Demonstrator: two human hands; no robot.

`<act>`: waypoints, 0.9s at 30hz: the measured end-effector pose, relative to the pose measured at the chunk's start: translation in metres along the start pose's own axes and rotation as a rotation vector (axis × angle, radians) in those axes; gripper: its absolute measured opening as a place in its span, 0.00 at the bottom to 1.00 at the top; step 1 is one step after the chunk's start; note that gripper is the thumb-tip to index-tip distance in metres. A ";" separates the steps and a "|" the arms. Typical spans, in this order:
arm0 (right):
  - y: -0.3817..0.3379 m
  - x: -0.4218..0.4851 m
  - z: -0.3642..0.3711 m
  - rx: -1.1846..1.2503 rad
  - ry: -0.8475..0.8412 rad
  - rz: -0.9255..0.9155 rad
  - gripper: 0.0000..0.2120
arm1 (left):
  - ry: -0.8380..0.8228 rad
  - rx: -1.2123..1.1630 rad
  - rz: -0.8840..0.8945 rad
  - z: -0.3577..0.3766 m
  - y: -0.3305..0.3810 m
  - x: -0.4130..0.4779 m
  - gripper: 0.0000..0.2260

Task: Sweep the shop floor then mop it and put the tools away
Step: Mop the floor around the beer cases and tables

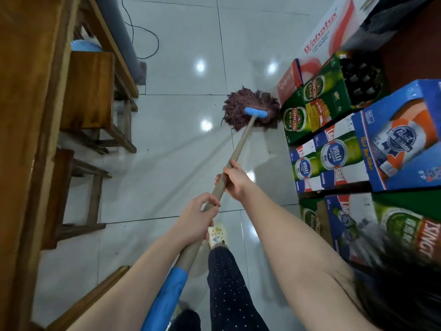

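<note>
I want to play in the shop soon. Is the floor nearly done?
Sweeping is probably finished, since the mop is out. The tiles show wet streaks. The left hand and right hand grip its handle, with its head by the beer cartons. Left: maybe more mopping, then putting it away.

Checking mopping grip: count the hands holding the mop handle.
2. The right hand grips the mop handle nearer the mop head; the left hand grips it farther back. Neither is hidden.

Wahaha on white carton (334, 29), TSINGTAO green carton (319, 91), Pabst blue carton (405, 111)
</note>
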State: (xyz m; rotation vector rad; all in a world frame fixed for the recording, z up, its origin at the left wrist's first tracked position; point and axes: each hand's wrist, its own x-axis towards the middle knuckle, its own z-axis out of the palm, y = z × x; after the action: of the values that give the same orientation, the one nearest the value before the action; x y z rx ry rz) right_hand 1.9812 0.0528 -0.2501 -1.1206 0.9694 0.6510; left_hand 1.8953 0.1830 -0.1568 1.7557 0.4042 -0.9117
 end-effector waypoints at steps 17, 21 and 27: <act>0.251 -0.152 0.039 0.286 -0.034 0.092 0.26 | -0.032 0.150 -0.026 -0.016 -0.181 -0.208 0.03; 0.247 -0.139 0.031 0.255 -0.025 0.117 0.26 | -0.032 0.185 -0.012 -0.009 -0.182 -0.199 0.04; 0.230 -0.116 0.019 0.191 -0.019 0.138 0.26 | -0.023 0.205 -0.048 0.003 -0.173 -0.173 0.05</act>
State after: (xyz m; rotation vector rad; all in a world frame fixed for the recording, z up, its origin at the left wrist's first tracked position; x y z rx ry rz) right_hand 1.7423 0.1503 -0.2455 -0.8832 1.0757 0.6643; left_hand 1.6681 0.2724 -0.1419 1.9267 0.3488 -1.0373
